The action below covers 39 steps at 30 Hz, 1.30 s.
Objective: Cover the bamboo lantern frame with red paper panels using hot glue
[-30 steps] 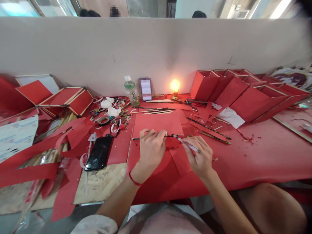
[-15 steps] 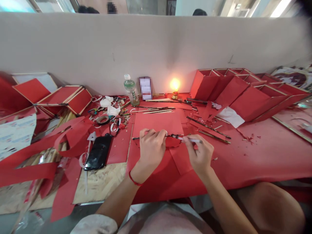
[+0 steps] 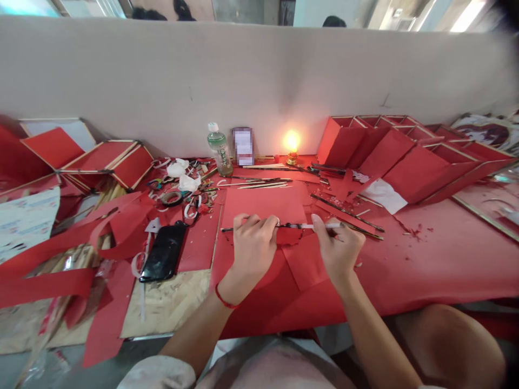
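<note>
My left hand [image 3: 253, 246] is closed around a thin, dark-marked stick [image 3: 227, 230], held level above the red paper [image 3: 265, 202]. The stick's dark end pokes out to the left of my fingers, and a blackened stretch shows on the right. From that stretch a narrow whitish strip [image 3: 305, 226] runs across to my right hand [image 3: 339, 249]. My right thumb presses the strip against the curled fingers, and a pale end shows beyond them. How the strip joins the stick is too small to make out.
A flame burns on a small gold lamp [image 3: 292, 156] at the back. Nearby are a bottle [image 3: 221, 154] and an upright phone [image 3: 243, 146]. Red paper boxes [image 3: 344, 141] stand right; a black phone [image 3: 164, 253], tape roll [image 3: 172, 199] and red strips lie left. Loose sticks [image 3: 265, 185] lie behind my hands.
My right hand has moved right, away from my left hand, and its grip has turned so the thumb lies on top. More of the whitish strip shows between the hands. My left hand stays nearly in place.
</note>
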Each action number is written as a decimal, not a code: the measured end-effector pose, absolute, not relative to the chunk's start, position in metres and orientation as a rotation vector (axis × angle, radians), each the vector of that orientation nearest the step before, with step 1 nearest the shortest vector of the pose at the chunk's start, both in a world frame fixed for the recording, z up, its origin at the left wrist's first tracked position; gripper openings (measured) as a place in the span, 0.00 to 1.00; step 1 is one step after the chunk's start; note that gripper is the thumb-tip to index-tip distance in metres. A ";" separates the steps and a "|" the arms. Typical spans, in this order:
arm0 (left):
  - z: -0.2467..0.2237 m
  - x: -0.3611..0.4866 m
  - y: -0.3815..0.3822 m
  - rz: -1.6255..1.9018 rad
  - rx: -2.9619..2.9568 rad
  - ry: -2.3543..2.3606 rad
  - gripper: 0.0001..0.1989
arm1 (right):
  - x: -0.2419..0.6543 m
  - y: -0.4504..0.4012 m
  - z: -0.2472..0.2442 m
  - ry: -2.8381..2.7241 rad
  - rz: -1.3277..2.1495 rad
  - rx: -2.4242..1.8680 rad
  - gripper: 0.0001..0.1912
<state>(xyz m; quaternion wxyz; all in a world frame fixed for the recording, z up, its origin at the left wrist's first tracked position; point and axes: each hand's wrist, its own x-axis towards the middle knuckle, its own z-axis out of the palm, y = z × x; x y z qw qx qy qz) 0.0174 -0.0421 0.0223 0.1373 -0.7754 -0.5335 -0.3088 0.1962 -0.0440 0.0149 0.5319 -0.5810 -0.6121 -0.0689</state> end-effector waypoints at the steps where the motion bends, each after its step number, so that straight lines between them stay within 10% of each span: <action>1: 0.022 0.017 -0.042 -0.889 -2.247 -1.547 0.07 | 0.196 -0.045 0.015 -1.466 -0.216 -1.367 0.32; 12: 0.021 0.018 -0.041 -0.891 -2.252 -1.574 0.08 | 0.203 -0.040 0.012 -1.480 0.027 -1.460 0.35; 21: 0.021 0.017 -0.041 -0.864 -2.256 -1.585 0.07 | 0.209 -0.048 0.007 -1.462 0.511 -1.069 0.07; 39: 0.020 0.019 -0.042 -0.895 -2.227 -1.571 0.07 | 0.208 -0.026 -0.009 -1.100 0.734 -1.198 0.24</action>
